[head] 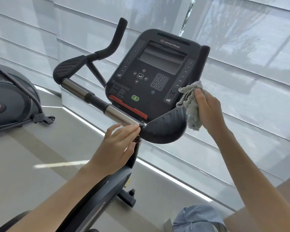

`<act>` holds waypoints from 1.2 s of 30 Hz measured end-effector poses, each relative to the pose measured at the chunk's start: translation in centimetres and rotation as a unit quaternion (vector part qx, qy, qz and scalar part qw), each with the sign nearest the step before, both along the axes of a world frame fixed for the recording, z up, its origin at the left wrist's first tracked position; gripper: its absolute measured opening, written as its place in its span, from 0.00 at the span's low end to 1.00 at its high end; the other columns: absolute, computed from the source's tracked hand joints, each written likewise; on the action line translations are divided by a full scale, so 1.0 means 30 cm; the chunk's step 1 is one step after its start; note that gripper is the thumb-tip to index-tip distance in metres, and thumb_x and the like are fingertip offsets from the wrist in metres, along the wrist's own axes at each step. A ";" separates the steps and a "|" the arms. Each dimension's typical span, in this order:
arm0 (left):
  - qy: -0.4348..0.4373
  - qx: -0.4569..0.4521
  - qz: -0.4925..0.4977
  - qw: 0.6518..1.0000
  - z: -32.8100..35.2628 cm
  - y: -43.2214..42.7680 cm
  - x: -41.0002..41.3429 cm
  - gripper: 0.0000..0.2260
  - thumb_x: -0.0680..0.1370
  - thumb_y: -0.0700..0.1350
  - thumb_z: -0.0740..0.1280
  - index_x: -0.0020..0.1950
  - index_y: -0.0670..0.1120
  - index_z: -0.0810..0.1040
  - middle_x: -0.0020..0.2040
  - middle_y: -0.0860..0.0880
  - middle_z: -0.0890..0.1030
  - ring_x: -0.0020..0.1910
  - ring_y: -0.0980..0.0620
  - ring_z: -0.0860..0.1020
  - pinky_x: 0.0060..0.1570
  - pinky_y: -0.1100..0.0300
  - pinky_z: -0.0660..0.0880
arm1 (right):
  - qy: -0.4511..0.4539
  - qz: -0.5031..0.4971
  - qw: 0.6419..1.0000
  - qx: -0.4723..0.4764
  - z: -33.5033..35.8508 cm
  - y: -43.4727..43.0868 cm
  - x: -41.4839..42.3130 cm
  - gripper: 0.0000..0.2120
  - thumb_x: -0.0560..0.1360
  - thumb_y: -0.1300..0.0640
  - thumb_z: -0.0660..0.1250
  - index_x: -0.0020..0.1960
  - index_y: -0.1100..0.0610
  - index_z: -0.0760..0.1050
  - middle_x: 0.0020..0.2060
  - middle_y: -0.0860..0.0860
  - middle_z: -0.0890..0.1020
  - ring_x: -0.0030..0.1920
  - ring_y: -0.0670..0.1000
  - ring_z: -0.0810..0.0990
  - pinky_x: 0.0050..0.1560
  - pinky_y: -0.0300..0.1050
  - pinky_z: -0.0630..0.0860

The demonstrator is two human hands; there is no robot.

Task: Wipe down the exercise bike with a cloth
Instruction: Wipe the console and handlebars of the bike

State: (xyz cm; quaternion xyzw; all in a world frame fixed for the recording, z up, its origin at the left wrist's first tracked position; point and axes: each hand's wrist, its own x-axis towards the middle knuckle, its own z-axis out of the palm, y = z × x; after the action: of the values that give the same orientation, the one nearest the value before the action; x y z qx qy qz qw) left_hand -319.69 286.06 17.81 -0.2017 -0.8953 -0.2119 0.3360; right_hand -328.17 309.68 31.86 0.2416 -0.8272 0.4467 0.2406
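At the right edge of the console [151, 72], my right hand [208, 111] grips the cloth [189, 104], which is bunched into a wad with the thumb pressed across it. Bunching gives a thick, firm face for rubbing. The upper corner of the cloth meets the console's side and the loose tail hangs behind the pad [166, 129]. I cannot confirm actual contact from this angle.

My left hand [119, 144] grasps nothing. Its fingers lie straight on the bar [119, 114] where the chrome section joins the pad, with the thumb lower, near the stem. My judgement is that this hand serves as a brace: it steadies the bike [97, 195] and my reach while the other hand works.

The step in hand appears to be the console side and the adjoining right grip. The keypad face, screen, far pad and left horn still need passes. Light pressure is advised near the buttons to avoid triggering a key. A second machine [10, 104] stands well apart, at left.
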 end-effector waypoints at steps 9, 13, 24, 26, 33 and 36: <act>-0.001 0.037 0.003 0.999 0.014 0.029 0.012 0.27 0.83 0.52 0.44 0.64 0.40 0.76 0.65 0.45 0.76 0.64 0.49 0.74 0.66 0.44 0.66 | 0.072 0.027 0.965 0.252 -0.116 -0.044 -0.118 0.20 0.80 0.57 0.51 0.34 0.56 0.74 0.39 0.50 0.82 0.48 0.50 0.77 0.58 0.56 0.69; 0.011 0.053 0.013 0.998 0.002 0.048 0.015 0.23 0.83 0.48 0.48 0.64 0.38 0.76 0.65 0.44 0.76 0.65 0.49 0.73 0.67 0.47 0.63 | 0.116 0.038 0.944 0.306 -0.165 -0.092 -0.023 0.16 0.80 0.54 0.55 0.44 0.56 0.80 0.47 0.50 0.83 0.54 0.53 0.77 0.66 0.51 0.64; 0.032 0.023 -0.023 0.999 -0.005 -0.002 -0.016 0.22 0.83 0.49 0.48 0.64 0.40 0.76 0.64 0.46 0.77 0.65 0.51 0.74 0.66 0.46 0.66 | 0.125 0.098 0.971 0.180 -0.061 -0.098 0.013 0.18 0.81 0.55 0.53 0.46 0.60 0.80 0.46 0.49 0.82 0.51 0.44 0.76 0.60 0.34 0.66; 0.039 0.007 -0.038 0.999 0.004 -0.018 -0.021 0.22 0.83 0.48 0.49 0.64 0.39 0.77 0.64 0.46 0.77 0.64 0.51 0.75 0.65 0.46 0.67 | 0.155 0.044 0.968 0.194 0.000 -0.072 -0.056 0.18 0.81 0.56 0.53 0.43 0.60 0.80 0.42 0.51 0.82 0.46 0.44 0.76 0.55 0.32 0.67; 0.068 -0.016 -0.100 0.993 0.021 -0.073 -0.055 0.17 0.79 0.44 0.56 0.60 0.40 0.80 0.60 0.45 0.80 0.60 0.51 0.77 0.64 0.48 0.69 | 0.000 -0.053 0.911 0.409 -0.046 -0.105 -0.209 0.26 0.82 0.57 0.50 0.31 0.61 0.77 0.35 0.54 0.81 0.45 0.50 0.79 0.55 0.44 0.70; 0.070 -0.023 -0.123 0.990 0.014 -0.095 -0.073 0.16 0.78 0.44 0.58 0.61 0.40 0.79 0.62 0.46 0.79 0.62 0.52 0.76 0.65 0.48 0.68 | -0.067 -0.008 0.901 0.429 -0.050 -0.159 -0.187 0.30 0.83 0.57 0.47 0.26 0.63 0.73 0.28 0.58 0.79 0.40 0.53 0.79 0.54 0.43 0.72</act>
State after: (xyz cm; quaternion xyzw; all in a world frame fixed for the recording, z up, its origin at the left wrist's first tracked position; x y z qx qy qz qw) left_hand -321.87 283.22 18.24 -0.3320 -0.8430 -0.2159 0.3641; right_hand -333.79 304.90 30.37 0.2842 -0.9548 0.0621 0.0615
